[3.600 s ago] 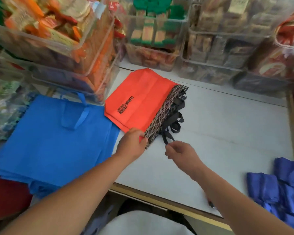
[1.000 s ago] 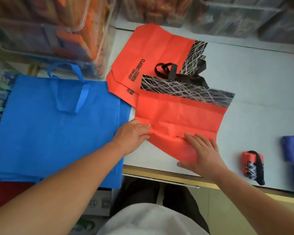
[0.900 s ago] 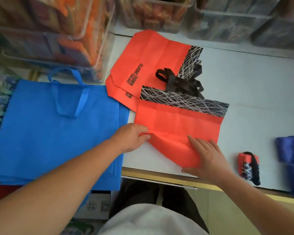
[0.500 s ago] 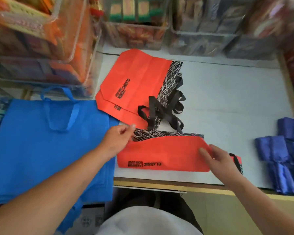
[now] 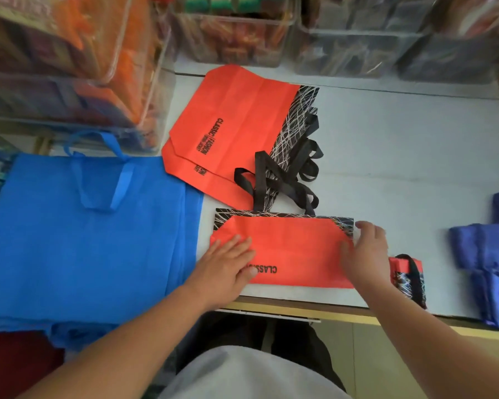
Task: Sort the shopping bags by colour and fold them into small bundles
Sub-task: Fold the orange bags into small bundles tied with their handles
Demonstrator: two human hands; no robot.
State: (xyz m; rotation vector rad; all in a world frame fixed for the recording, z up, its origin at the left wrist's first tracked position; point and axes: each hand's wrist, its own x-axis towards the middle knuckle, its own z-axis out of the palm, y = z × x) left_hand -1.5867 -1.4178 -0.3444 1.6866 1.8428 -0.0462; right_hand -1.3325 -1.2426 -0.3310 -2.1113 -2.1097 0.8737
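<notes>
Hands work on one folded red bag point(image 5: 297, 254), low in the middle of the pic, near the front edge of the white table point(image 5: 401, 168). It is a long strip w/ a black scribble band along its top edge & upside-down black letters on the front. Left hand point(image 5: 228, 264) lies flat on the bag's left end, fingers straight, pressing down, not grabbing. Right hand point(image 5: 365, 251) grabs the bag's right end, thumb on the red top, fingers curled over the edge. Just above, flat red bags point(image 5: 236, 122) lie in a pile, at least 2. Black handles point(image 5: 283, 180) lie in a tangle btw the pile & the strip. Blue bags point(image 5: 84, 231) sit in a big flat stack at the left of the pic. Small red bundle point(image 5: 408, 276) w/ a black strap sits just right of the right wrist. Purple-blue bundles point(image 5: 484, 254) sit at the far right edge. Clear bins point(image 5: 69, 67) full of packets fill the top of the pic.
</notes>
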